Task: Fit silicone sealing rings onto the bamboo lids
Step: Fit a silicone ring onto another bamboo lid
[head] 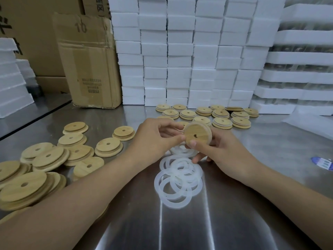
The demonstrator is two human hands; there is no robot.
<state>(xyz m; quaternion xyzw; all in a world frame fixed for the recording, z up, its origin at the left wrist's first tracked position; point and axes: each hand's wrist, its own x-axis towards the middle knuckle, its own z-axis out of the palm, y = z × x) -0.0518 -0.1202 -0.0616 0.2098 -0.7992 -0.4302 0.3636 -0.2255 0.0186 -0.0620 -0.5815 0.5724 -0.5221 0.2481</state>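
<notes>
Both hands pinch round pale bamboo lid (197,135) by rim, right hand (219,150) thumb on face, left hand (153,139) fingertips at edge; looks light, rigid; floppy translucent white silicone rings (178,179) piled just below hands

We can't read the carton label (91,86), blurred; lid pile (23,188) cut off lower left; left fingers (169,129) hide some lids.

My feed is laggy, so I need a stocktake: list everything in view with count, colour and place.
held lid: one, tan, between both hands, centre
bare lids: many, tan, loose pile at left
far lids: many, tan, rows behind the hands
rings: a pile, translucent white, below the hands
foam blocks: many, white, stacked at back
carton: one, brown, back left
table: one, steel
label: one, blue-white, right edge
left hand: fingers on held lid
right hand: fingers on held lid
</notes>
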